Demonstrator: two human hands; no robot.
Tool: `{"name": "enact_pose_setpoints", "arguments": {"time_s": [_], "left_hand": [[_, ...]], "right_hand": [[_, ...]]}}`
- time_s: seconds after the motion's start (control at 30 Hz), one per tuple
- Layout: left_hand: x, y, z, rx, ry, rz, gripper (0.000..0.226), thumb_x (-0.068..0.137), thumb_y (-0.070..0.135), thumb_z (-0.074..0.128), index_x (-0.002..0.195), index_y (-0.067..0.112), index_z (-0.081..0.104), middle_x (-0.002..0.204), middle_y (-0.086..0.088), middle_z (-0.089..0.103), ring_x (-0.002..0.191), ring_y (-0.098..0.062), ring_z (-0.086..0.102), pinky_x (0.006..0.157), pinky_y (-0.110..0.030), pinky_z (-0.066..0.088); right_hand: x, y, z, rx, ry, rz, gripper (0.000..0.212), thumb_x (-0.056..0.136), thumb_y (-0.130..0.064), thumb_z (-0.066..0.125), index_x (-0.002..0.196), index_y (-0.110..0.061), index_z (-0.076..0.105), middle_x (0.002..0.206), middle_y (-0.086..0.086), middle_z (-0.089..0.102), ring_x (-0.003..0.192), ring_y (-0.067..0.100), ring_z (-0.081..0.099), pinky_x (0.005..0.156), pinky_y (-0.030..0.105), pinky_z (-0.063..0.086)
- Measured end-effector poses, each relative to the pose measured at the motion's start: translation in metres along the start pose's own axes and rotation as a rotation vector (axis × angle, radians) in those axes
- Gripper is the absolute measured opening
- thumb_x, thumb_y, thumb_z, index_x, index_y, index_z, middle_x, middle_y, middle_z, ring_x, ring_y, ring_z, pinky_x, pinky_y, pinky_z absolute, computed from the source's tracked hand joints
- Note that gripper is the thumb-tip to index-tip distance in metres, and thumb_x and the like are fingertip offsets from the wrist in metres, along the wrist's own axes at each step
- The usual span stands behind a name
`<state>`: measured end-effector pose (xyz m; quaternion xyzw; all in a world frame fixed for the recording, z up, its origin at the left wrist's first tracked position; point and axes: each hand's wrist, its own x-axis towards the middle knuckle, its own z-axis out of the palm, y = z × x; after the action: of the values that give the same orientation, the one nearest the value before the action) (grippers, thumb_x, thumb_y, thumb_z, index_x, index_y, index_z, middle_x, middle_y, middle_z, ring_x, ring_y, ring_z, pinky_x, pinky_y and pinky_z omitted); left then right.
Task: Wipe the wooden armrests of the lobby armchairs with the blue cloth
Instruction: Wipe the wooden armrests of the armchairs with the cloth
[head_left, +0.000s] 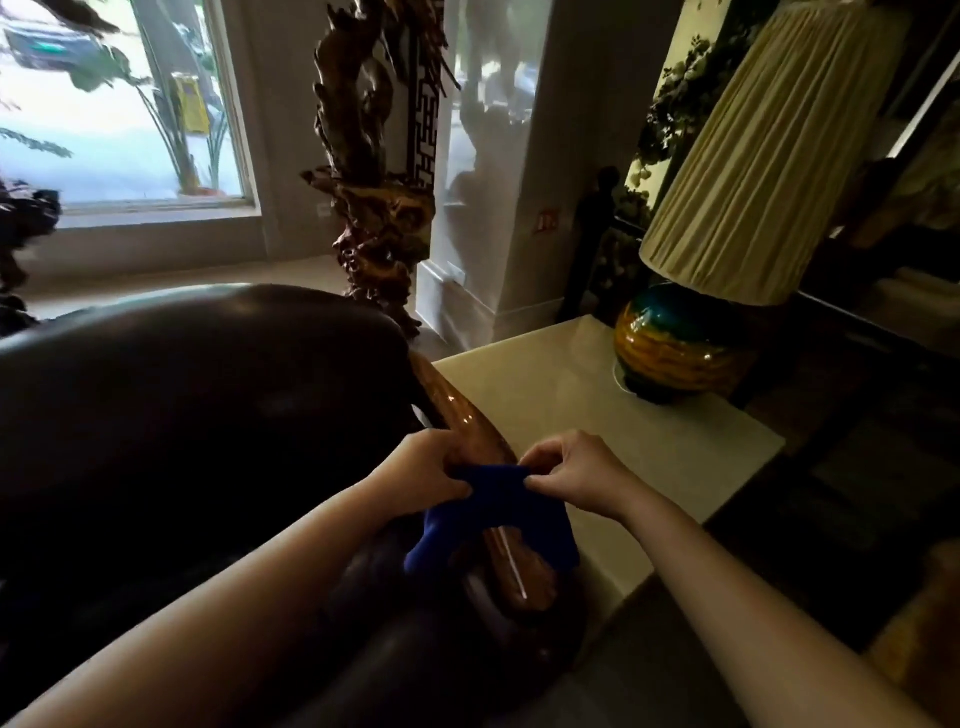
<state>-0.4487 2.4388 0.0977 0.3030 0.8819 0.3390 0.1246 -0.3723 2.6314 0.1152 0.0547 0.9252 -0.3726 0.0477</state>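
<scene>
A glossy wooden armrest (467, 415) runs along the right side of a dark leather armchair (197, 415). The blue cloth (488, 514) is draped across the armrest near its front half. My left hand (421, 467) pinches the cloth's top edge on the left side. My right hand (571, 470) pinches the same edge on the right side. Both hands hold the cloth stretched over the wood. The front end of the armrest (524, 582) shows below the cloth.
A cream side table (649, 457) stands right of the armrest, carrying a lamp with a round glazed base (680, 353) and a pleated shade (753, 171). A carved wooden sculpture (374, 171) rises behind the chair. A window (114, 104) is at the far left.
</scene>
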Motion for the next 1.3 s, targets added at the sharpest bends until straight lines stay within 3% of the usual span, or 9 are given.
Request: {"name": "enact_pose_setpoints", "arguments": {"time_s": [0.33,0.5,0.63,0.87,0.93,1.0,1.07,1.17,1.3], "left_hand": [[0.096,-0.017,0.129,-0.060,-0.093,-0.144,0.025,0.073,0.014,0.068,0.098,0.013,0.063,0.092,-0.001,0.061,0.081,-0.014,0.057,0.067,-0.021,0.047],[0.110,-0.038,0.215,-0.115,-0.031,-0.284,0.022,0.073,0.009,0.065,0.094,0.015,0.064,0.095,-0.002,0.066,0.086,-0.014,0.062,0.073,-0.026,0.053],[0.112,-0.070,0.289,-0.198,0.002,-0.391,0.021,0.071,0.006,0.066,0.087,0.020,0.063,0.085,0.010,0.062,0.078,-0.004,0.061,0.057,-0.009,0.048],[0.121,-0.127,0.380,-0.210,0.035,-0.393,0.030,0.072,0.007,0.066,0.083,0.034,0.059,0.083,0.016,0.059,0.080,0.001,0.059,0.063,-0.013,0.047],[0.124,-0.137,0.391,-0.187,0.100,-0.364,0.035,0.074,0.010,0.066,0.086,0.041,0.056,0.085,0.022,0.057,0.083,0.010,0.056,0.070,-0.014,0.044],[0.122,-0.145,0.411,-0.172,0.257,-0.338,0.042,0.079,0.020,0.062,0.102,0.052,0.048,0.105,0.030,0.053,0.102,0.018,0.048,0.085,-0.011,0.044],[0.120,-0.151,0.443,-0.126,0.522,-0.363,0.047,0.088,0.035,0.045,0.129,0.050,0.028,0.142,0.024,0.032,0.132,0.013,0.024,0.110,-0.017,0.025],[0.129,-0.157,0.495,-0.169,0.721,-0.466,0.052,0.091,0.043,0.021,0.140,0.038,0.003,0.151,0.021,-0.006,0.141,0.004,-0.008,0.118,-0.031,0.002],[0.163,-0.176,0.526,-0.316,0.815,-0.472,0.052,0.092,0.039,0.021,0.139,0.034,-0.002,0.152,0.015,-0.006,0.143,0.000,-0.007,0.121,-0.037,0.007]], "right_hand": [[0.066,0.158,-0.007,0.038,-0.130,0.055,0.023,0.078,-0.014,0.069,0.080,-0.036,0.064,0.081,-0.016,0.065,0.077,0.000,0.063,0.061,0.013,0.051],[0.091,0.247,0.017,0.030,-0.239,0.011,0.022,0.076,-0.016,0.070,0.080,-0.037,0.066,0.084,-0.016,0.066,0.081,-0.002,0.063,0.070,0.019,0.052],[0.102,0.316,0.055,-0.010,-0.302,-0.022,0.019,0.075,-0.018,0.071,0.080,-0.036,0.066,0.081,-0.020,0.062,0.079,-0.005,0.059,0.065,0.009,0.041],[0.122,0.403,0.118,-0.059,-0.273,-0.080,0.017,0.077,-0.016,0.069,0.093,-0.023,0.069,0.096,-0.007,0.064,0.085,0.003,0.054,0.068,0.002,0.034],[0.130,0.414,0.130,-0.067,-0.214,-0.127,0.020,0.077,-0.015,0.069,0.096,-0.019,0.069,0.101,-0.002,0.066,0.092,0.007,0.056,0.072,0.000,0.032],[0.134,0.427,0.150,-0.075,-0.153,-0.181,0.032,0.082,-0.019,0.065,0.114,-0.017,0.063,0.125,0.003,0.059,0.119,0.017,0.049,0.093,0.007,0.027],[0.129,0.442,0.180,-0.137,-0.074,-0.197,0.053,0.092,-0.038,0.045,0.141,-0.027,0.029,0.153,-0.001,0.018,0.142,0.018,0.011,0.111,0.027,0.010],[0.117,0.459,0.228,-0.148,0.085,-0.134,0.060,0.089,-0.058,0.011,0.140,-0.039,-0.014,0.153,-0.004,-0.017,0.142,0.013,-0.017,0.113,0.040,-0.005],[0.126,0.473,0.266,-0.042,0.305,-0.097,0.065,0.091,-0.048,0.026,0.144,-0.025,-0.004,0.154,0.004,-0.009,0.143,0.020,-0.006,0.116,0.044,0.007]]}}
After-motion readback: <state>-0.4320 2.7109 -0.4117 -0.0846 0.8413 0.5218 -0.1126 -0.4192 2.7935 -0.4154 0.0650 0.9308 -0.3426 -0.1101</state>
